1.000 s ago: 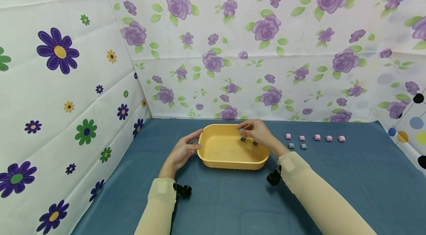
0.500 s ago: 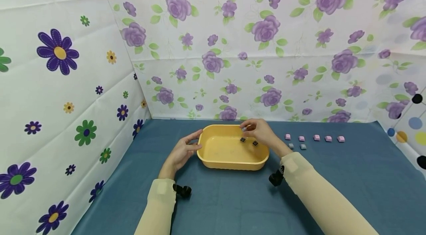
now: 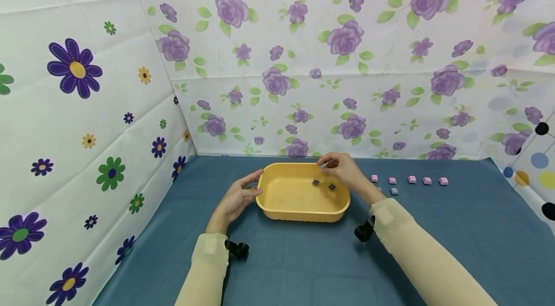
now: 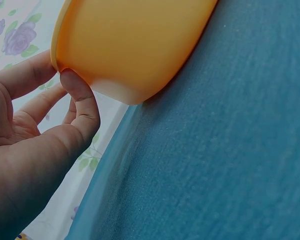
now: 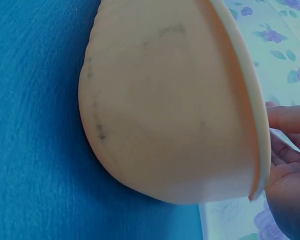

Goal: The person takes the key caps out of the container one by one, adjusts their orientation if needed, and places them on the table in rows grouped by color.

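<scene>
A yellow plastic tub sits on the blue cloth. My left hand pinches its left rim between thumb and fingers, as the left wrist view also shows. Above the tub's far right corner, my right hand holds a small grey keycap in its fingertips, largely covered by them. Inside the tub lie two small dark square keycaps, apart from each other. The tub's outer wall hides most of the right hand's fingers in the right wrist view.
Several pink keycaps lie in a row on the cloth right of the tub. A grey keycap lies in front of them, and another is mostly hidden behind the right wrist. Flowered sheets hang at the back and left.
My right hand has drawn slightly up and to the right, still holding the grey keycap. The left hand and the tub have stayed in place.
</scene>
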Motion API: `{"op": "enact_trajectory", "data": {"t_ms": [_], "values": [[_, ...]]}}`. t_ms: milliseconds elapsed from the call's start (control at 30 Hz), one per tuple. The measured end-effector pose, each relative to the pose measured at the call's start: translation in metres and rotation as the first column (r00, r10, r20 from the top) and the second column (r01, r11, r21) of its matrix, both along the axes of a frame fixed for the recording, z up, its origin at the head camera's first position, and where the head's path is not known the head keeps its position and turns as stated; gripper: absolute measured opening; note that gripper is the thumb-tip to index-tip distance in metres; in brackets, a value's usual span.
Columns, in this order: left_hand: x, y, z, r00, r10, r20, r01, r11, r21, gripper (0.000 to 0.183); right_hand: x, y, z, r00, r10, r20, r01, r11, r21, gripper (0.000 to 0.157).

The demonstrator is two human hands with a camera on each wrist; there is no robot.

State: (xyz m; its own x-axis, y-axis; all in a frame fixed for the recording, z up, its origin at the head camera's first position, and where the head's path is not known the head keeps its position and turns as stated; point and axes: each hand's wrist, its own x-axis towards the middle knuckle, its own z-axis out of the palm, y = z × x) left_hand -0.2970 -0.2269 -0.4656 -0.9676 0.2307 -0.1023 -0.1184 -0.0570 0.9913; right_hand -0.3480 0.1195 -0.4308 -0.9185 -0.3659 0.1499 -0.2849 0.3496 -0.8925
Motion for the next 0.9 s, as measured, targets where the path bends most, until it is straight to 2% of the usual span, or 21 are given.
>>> {"op": "enact_trajectory", "data": {"t_ms": [333,900], "values": [[0.001,0.0,0.0,1.0,-0.001,-0.003,0.001,1.0,0.01,0.066,0.002,0.01,0.002,0.999,-0.025,0.043,0.026,0.999,-0.018,0.022],[0.0,0.0,0.0,1.0,-0.006,0.0,0.006,1.0,0.016,0.065,-0.002,0.031,0.0,0.996,-0.083,0.031,0.083,0.996,0.026,0.025]]}}
